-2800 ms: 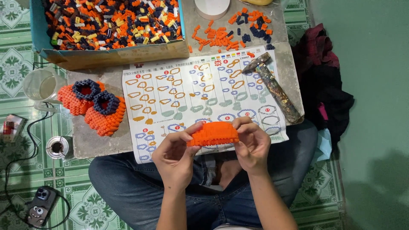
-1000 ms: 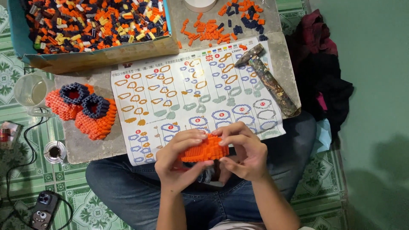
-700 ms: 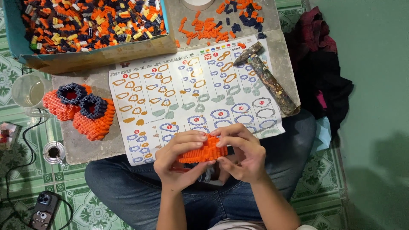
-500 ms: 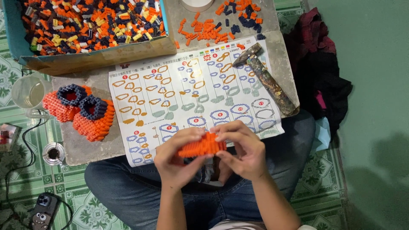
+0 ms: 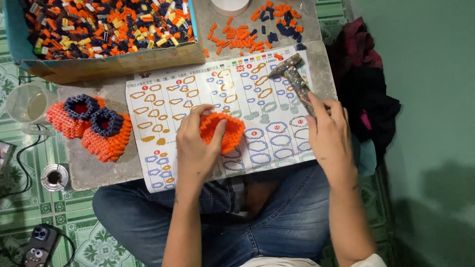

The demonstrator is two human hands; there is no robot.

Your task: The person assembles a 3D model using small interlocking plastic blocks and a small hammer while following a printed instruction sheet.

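My left hand holds an orange piece built of small bricks down on the printed instruction sheet. My right hand has closed around the handle of a small hammer, whose head lies at the sheet's upper right corner. Both hands are over the front of a grey stone slab.
An open cardboard box full of orange, dark blue and yellow bricks stands at the back left. Loose orange and blue bricks lie behind the sheet. Two finished orange shoe shapes sit left. A clear cup and dark clothing flank the slab.
The orange piece went from both hands above my lap onto the sheet, now under my left hand alone. My right hand let go and moved right to the hammer handle.
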